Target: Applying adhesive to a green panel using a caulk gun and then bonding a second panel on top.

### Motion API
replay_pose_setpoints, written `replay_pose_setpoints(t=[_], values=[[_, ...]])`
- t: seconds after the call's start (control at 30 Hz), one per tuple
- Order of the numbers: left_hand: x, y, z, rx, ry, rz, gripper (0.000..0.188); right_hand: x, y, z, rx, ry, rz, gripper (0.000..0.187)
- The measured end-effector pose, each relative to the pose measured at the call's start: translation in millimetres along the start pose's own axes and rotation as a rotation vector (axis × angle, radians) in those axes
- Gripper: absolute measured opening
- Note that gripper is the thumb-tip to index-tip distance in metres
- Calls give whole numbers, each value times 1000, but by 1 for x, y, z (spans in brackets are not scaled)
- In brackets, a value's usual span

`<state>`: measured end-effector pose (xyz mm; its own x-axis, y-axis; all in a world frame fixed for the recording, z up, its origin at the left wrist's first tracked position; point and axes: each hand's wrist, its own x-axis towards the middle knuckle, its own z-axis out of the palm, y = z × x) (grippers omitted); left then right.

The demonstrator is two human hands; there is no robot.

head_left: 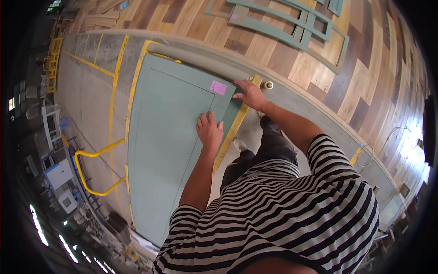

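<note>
A large grey-green door panel [169, 123] with a thin inset line lies flat on a yellow-framed cart in front of me. A pink label [218, 87] is stuck near its far right corner. My left hand [210, 131] rests on the panel's face with its fingers spread, a little nearer than the label. At the far right corner, my right hand [252, 96] touches the panel's edge, thumb and fingers apart. A darker green strip [231, 111] shows along the right side, perhaps another panel underneath.
The cart has a yellow rail [235, 133] on my side and a bent yellow handle [81, 176] at left. A small round can-like object [268, 85] stands past my right hand. Green frames [273, 23] lie on wood-look flooring [273, 57]. Yellow lines [112, 91] mark the concrete.
</note>
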<state>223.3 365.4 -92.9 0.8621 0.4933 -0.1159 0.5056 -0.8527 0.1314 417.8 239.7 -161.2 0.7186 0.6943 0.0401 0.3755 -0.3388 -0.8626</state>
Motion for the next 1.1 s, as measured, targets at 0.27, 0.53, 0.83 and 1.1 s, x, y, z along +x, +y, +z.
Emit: replay_pose_setpoints(t=[0.27, 0.53, 0.83, 1.1], values=[[10, 6, 7, -29, -58, -83, 63, 23, 10, -6, -21, -161, -219, 40], [6, 2, 9, -30, -14, -36, 62, 30, 16, -3, -114, -151, -367, 35], [3, -3, 12, -52, -7, -47, 61, 33, 17, -3, -147, -166, -404, 34], [-1, -5, 13, -41, -10, -54, 61, 34, 12, -4, -190, -184, -427, 34]])
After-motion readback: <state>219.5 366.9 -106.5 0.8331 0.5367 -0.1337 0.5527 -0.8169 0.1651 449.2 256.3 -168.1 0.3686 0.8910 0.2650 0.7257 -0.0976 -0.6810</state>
